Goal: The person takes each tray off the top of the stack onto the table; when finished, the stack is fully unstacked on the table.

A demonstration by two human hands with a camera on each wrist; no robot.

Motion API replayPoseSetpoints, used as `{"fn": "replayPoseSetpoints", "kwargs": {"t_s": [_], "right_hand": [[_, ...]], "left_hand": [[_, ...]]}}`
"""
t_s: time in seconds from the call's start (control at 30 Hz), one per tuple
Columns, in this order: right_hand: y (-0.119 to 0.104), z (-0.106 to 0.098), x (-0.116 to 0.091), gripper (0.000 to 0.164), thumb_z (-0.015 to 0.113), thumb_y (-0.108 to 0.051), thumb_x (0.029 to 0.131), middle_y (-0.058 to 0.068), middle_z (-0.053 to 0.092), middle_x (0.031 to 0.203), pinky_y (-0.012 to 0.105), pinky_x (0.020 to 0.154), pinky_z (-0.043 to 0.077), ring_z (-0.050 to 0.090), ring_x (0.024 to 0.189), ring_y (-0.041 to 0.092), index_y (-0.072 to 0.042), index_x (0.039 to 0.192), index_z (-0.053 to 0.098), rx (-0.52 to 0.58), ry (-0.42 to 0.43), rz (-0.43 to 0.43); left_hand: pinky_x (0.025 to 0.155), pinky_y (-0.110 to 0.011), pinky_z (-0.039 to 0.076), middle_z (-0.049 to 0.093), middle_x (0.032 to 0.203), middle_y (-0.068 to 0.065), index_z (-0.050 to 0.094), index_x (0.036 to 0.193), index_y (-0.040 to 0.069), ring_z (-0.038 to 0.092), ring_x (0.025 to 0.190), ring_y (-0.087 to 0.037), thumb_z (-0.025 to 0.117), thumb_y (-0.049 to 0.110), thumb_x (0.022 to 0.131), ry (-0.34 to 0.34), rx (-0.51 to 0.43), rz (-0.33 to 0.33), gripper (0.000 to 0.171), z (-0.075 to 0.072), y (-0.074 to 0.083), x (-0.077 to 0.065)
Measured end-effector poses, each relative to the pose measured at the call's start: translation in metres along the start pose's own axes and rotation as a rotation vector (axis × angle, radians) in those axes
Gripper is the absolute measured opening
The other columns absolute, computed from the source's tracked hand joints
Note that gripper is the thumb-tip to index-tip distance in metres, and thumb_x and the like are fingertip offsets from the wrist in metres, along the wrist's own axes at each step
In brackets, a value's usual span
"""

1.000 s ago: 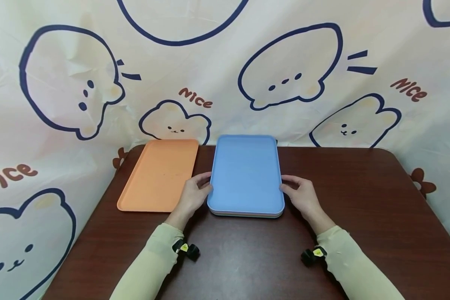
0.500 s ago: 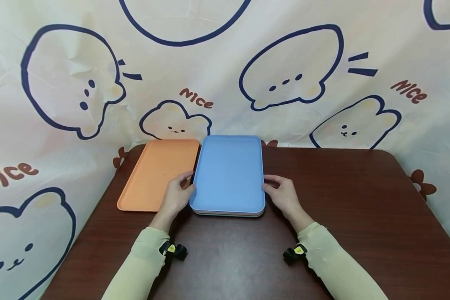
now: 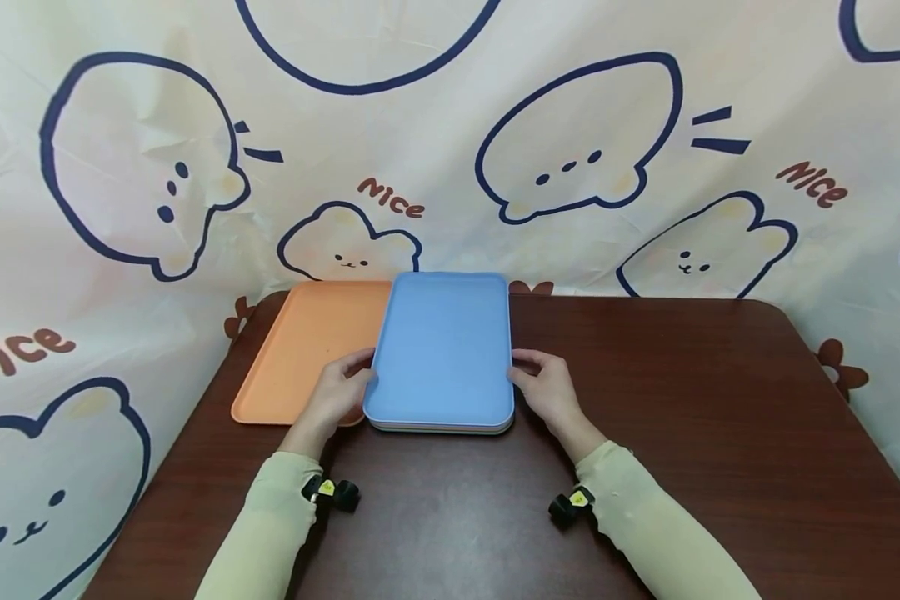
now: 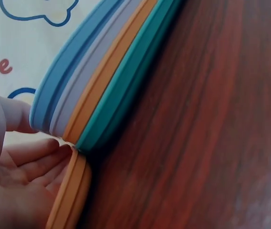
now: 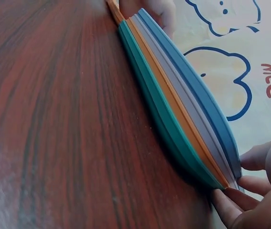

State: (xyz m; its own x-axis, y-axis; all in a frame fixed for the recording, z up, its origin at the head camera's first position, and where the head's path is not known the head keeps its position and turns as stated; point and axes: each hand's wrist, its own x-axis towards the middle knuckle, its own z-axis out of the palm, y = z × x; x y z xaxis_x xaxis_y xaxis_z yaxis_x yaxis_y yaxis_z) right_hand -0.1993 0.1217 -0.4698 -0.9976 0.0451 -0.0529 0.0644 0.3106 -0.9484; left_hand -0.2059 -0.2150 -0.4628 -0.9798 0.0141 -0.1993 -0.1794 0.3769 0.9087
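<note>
Left hand [image 3: 336, 390], right hand [image 3: 547, 388] grip tray stack [image 3: 441, 352] near tabletop's [image 3: 690, 400] far edge; likely stiff, slippery; we favour low side holds.

Dark reddish-brown worktop [image 3: 705, 400], wood-grained, far corners rounded, soft sheen toward near middle. Pale backdrop sheet [image 3: 435, 137] behind and at both sides, creased at upper left. Printed on sheet: navy-outlined cartoon animals [image 3: 581, 133], large bear [image 3: 52, 483] at lower left; reddish-brown "Nice" lettering [image 3: 392, 198]; brown flower [image 3: 852, 377] just beyond worktop's right edge.
</note>
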Motion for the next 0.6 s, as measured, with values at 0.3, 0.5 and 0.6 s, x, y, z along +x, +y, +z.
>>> {"fn": "replayPoseSetpoints", "kwargs": {"t_s": [0.3, 0.5, 0.6], "right_hand": [[0.0, 0.005, 0.005, 0.033, 0.073, -0.008, 0.096, 0.023, 0.076, 0.118, 0.028, 0.086, 0.056, 0.073, 0.108, 0.034, 0.005, 0.126, 0.074, -0.081, 0.062, -0.033], [-0.008, 0.005, 0.006, 0.03, 0.07, -0.007, 0.09, 0.018, 0.079, 0.106, 0.023, 0.076, 0.054, 0.073, 0.092, 0.026, 0.002, 0.117, 0.079, -0.134, 0.125, -0.04], [-0.012, 0.001, 0.004, 0.029, 0.069, -0.006, 0.09, 0.018, 0.078, 0.103, 0.019, 0.072, 0.052, 0.07, 0.087, 0.021, 0.003, 0.116, 0.079, -0.089, 0.13, -0.027]], "left_hand": [[0.133, -0.052, 0.031, 0.047, 0.168, -0.018, 0.052, 0.159, 0.005, 0.038, 0.161, -0.034, 0.055, 0.026, 0.111, -0.003, -0.1, -0.048, 0.053, -0.004, -0.001, 0.002], [0.133, -0.051, 0.032, 0.05, 0.166, -0.018, 0.055, 0.157, 0.004, 0.038, 0.161, -0.033, 0.054, 0.023, 0.112, 0.019, -0.107, -0.053, 0.049, -0.003, -0.001, 0.004], [0.132, -0.051, 0.032, 0.052, 0.164, -0.017, 0.057, 0.155, 0.005, 0.039, 0.16, -0.032, 0.053, 0.021, 0.112, 0.031, -0.098, -0.048, 0.047, -0.001, -0.002, 0.005]]}}
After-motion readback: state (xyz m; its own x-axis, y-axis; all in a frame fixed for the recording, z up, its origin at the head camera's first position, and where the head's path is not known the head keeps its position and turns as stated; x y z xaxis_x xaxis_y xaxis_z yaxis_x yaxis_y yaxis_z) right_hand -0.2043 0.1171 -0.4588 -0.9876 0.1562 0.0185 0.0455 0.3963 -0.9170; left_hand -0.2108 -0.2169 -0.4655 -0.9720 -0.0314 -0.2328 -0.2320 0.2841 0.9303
